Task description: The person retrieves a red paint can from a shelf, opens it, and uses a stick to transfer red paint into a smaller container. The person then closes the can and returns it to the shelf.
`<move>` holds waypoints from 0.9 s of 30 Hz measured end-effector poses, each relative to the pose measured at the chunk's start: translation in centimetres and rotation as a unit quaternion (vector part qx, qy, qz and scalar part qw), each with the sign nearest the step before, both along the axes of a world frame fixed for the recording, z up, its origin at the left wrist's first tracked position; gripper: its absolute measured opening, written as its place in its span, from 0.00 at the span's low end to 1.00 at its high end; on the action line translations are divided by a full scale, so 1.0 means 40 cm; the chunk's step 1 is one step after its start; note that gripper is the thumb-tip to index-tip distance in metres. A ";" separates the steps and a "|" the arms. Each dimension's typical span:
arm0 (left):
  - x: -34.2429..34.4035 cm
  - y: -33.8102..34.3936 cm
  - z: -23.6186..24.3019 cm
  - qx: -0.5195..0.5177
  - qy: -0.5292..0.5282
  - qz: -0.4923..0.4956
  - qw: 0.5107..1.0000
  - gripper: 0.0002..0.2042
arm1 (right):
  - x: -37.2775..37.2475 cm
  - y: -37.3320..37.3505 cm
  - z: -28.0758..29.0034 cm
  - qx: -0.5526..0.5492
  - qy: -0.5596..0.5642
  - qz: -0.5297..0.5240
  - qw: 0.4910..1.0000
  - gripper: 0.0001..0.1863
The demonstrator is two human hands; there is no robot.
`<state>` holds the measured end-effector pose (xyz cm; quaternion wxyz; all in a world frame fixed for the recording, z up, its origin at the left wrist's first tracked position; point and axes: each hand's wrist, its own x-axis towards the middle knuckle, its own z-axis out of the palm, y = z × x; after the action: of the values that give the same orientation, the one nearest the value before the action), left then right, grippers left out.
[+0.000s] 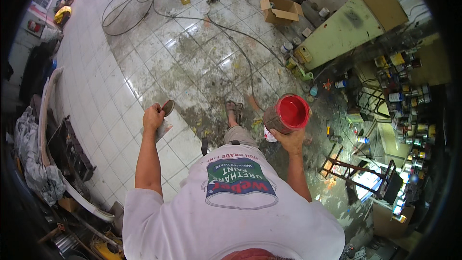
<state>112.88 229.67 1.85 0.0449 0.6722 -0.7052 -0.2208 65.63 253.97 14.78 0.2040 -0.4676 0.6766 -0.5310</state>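
My right hand point(290, 140) is wrapped round the lower side of an open paint can point(276, 117), tilted so that its mouth shows. Bright red paint point(294, 111) coats the inside and the rim. A crumpled white cloth or paper with red stains point(269, 136) shows beside that hand, against the can. Off to the left, the fingers of my left hand point(153, 117) are closed on a small round lid point(168, 108), dark inside with a reddish rim. Below the same hand juts a flat greyish piece point(164, 130), perhaps a scraper blade; its upper part is hidden.
A dark hose point(250, 62) snakes across the stained tile floor point(187, 62). An open cardboard box point(281, 10) and a pale green cabinet point(337, 33) stand at the far right. Several paint cans point(395, 97) and a metal stool frame point(358, 171) are at right. Grey sheeting point(33, 154) lies left.
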 end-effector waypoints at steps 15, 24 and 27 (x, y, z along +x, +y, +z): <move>-0.007 -0.055 -0.251 0.348 -0.057 0.176 0.919 0.12 | -0.263 -1.219 -0.027 -0.016 -0.095 0.157 0.983 0.53; -0.122 -0.981 -0.344 0.253 -0.069 0.120 0.957 0.14 | -0.361 -1.813 0.015 -0.031 -0.106 0.111 0.988 0.53; -0.219 -1.472 -0.268 0.089 -0.055 0.050 0.993 0.13 | -0.408 -1.958 -0.002 0.007 -0.087 0.081 0.993 0.53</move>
<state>104.11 170.80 -8.89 -0.0431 0.7193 -0.6494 -0.2429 49.30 175.65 14.72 0.3074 -0.4712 0.6201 -0.5468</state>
